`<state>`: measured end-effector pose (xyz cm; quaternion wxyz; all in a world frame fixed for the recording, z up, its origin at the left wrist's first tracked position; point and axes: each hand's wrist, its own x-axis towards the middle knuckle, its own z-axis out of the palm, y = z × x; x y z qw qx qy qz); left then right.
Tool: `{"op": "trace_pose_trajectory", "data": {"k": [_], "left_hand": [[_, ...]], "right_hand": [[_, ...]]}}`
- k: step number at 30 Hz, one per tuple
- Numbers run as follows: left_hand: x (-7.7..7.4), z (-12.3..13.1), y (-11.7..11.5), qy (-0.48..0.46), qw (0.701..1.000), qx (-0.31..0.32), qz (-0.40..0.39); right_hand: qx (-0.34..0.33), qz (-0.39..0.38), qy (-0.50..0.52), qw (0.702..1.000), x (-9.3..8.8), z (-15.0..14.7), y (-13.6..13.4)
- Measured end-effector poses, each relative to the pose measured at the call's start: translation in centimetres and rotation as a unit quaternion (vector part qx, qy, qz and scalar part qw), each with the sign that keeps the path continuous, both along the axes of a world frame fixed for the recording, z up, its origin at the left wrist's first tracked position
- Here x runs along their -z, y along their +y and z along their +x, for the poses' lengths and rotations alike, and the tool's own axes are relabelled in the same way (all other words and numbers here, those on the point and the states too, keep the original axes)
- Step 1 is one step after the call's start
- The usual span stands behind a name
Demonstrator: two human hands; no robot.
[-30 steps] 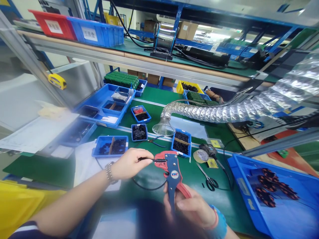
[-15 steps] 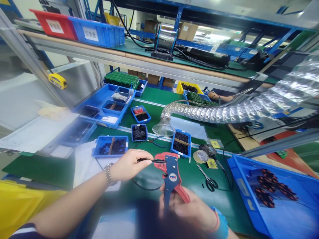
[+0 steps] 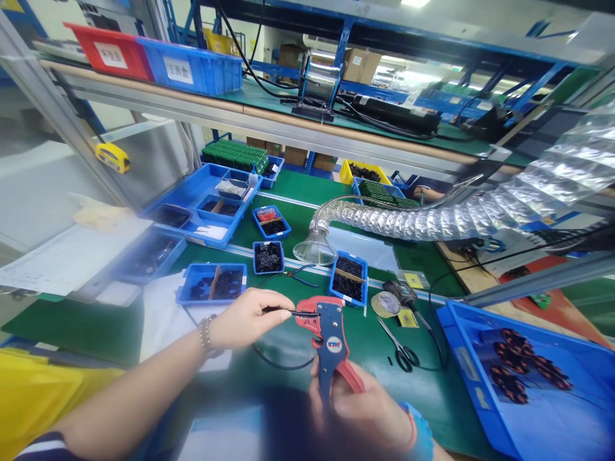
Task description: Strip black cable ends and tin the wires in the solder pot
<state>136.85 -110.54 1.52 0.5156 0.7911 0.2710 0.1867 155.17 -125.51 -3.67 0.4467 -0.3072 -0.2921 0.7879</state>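
My left hand (image 3: 254, 318) pinches a black cable (image 3: 303, 314) between thumb and fingers. The cable's end reaches into the jaws of a red and dark blue wire stripper (image 3: 331, 333). Around the stripper's handles my right hand (image 3: 358, 400) is closed, holding the tool upright over the green mat. More of the cable loops below, between my two hands. Just beyond the stripper lie blue-handled pliers (image 3: 302, 277). A blue divided bin (image 3: 228, 282) of small black parts stands near my left hand.
Scissors (image 3: 403, 355), a tape roll (image 3: 385, 303) and a large blue tray (image 3: 480, 410) with black-and-red parts are at the right. A silver duct (image 3: 408, 221) with a clear hood (image 3: 314, 248) hangs over the mat. Small parts bins stand behind.
Both hands hold nearly the same pose. The stripper and cable end have shifted only very slightly; the cable stays between the jaws.
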Motion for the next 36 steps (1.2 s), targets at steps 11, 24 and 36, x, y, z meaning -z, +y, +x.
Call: {"op": "trace_pose_trajectory", "data": {"k": [11,24,36], "left_hand": [[-0.6,-0.2,-0.1,0.025,0.998,0.043,0.043],[-1.4,-1.0,-0.9,0.011,1.000,0.011,-0.024],[-1.6,-1.0,-0.8,0.004,0.999,0.026,-0.020]], "right_hand": [[0.046,0.029,-0.052,0.997,1.0,-1.3,-0.3],[-0.044,0.040,-0.001,0.998,-1.3,-0.6,0.0],[-0.030,0.041,-0.018,0.999,-0.6,-0.7,-0.3]]}}
